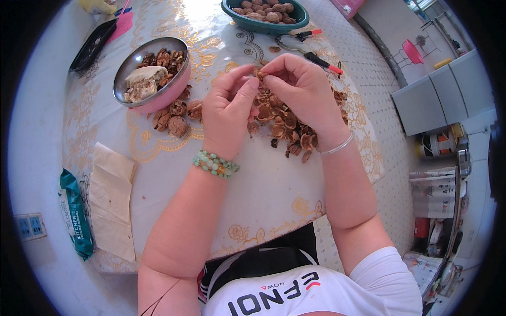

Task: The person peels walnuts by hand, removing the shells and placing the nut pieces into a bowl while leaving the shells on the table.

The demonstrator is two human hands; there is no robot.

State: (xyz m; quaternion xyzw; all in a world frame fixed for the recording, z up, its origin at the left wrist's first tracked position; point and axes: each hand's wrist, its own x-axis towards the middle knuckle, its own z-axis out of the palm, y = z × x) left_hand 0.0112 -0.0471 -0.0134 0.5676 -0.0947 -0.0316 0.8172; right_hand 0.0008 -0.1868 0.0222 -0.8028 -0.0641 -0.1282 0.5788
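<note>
Both hands meet above the table, where the fingertips pinch a small piece of walnut (259, 74) between them. My left hand (229, 98) holds it from the left, a green bead bracelet around the wrist. From the right, my right hand (302, 91) grips it with thumb and fingers. Beneath lies a heap of broken walnut shells (290, 120), partly hidden by my right hand. Several walnuts (178, 126) rest left of my left hand. Behind them a pink-sided metal bowl (162, 103) holds walnut kernels (163, 59) and a torn piece of bread (144, 83).
A green plastic basin (265, 27) of walnuts stands at the far side. A plier-type nutcracker (322, 63) with red-tipped handles lies near the right edge. Leftward are folded paper napkins (110, 201), a wipes packet (76, 215) and a black tray (93, 45) against the wall.
</note>
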